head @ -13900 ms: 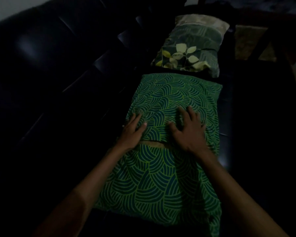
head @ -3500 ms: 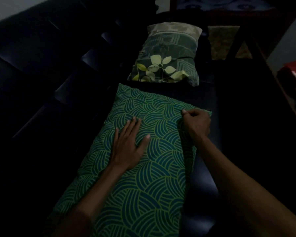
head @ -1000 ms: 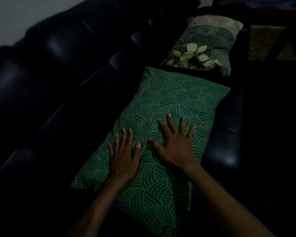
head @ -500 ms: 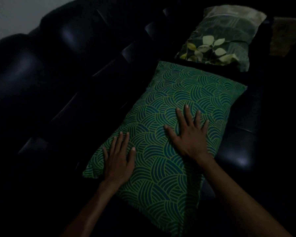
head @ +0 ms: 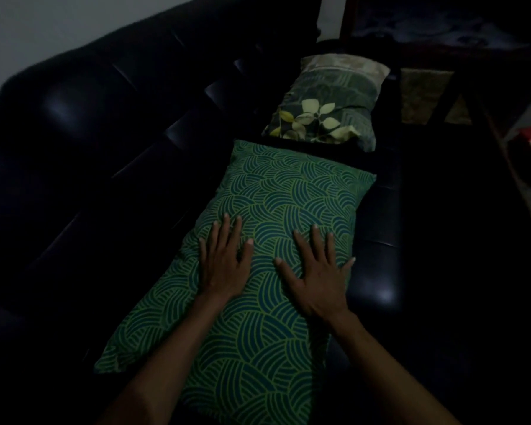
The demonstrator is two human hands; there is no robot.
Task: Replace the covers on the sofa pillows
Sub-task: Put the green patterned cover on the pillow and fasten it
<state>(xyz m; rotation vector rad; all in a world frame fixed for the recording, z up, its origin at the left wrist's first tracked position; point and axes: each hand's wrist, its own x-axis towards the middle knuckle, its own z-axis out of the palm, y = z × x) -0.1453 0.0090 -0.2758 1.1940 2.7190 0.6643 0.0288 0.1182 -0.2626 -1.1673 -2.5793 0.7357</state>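
- Compared with half a second before, the hands had barely shifted: both were still flat on the green wave-patterned fabric pillow [head: 276, 240], though the left hand [head: 223, 265] had crept a bit further up the cover and the view had swung right.
- The left hand lay with fingers straight and close together, palm down, holding nothing. The right hand [head: 316, 280] was splayed wider, pinky hanging over the pillow's right edge, also just pressing.
- That pillow sat lengthwise on the seat of the black leather sofa [head: 105, 148], directly under both hands, its far end just short of the grey leaf-print pillow [head: 328, 108] further along the seat.
- My guess on handling: light, squishy, floppy cloth over soft stuffing, so it'd sag if lifted from the middle. Nothing fragile. Leather looked slick, so it'd probably slide easily.
- I'd grab it by two corners or pinch along a side seam rather than the flat face.
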